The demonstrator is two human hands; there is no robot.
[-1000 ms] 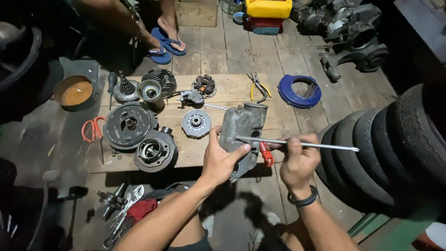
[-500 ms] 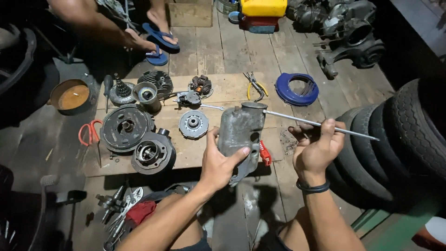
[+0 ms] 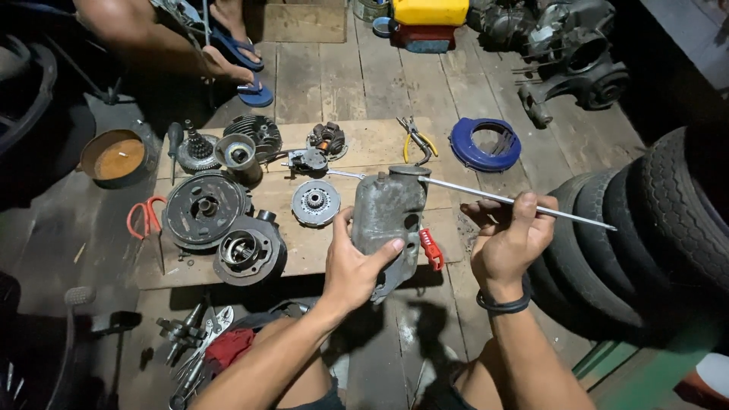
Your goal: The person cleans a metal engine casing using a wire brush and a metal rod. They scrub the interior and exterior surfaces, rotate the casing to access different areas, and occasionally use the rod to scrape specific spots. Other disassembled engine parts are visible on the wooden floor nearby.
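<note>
Grey metal engine casing [image 3: 389, 216] was held upright above the wooden board [image 3: 357, 140], clamped in the left hand [image 3: 357, 266] with the thumb on its near side and the fingers wrapped round its lower edge. A long thin steel rod [image 3: 524, 203] ran from the casing's top out past the right hand [image 3: 509, 243], which was closed on it, thumb pressed over the shaft. In my judgement the rod could bind or slip in the opening if pushed off-line, since the casing rested on nothing; its weight could also twist it out of the one-handed hold onto the round clutch parts [image 3: 315, 203] beyond the left hand. Against the frame half a second earlier, the rod sat at much the same slant, the right hand had closed further along it, and the red-handled tool [image 3: 430, 248] stayed below the casing.
</note>
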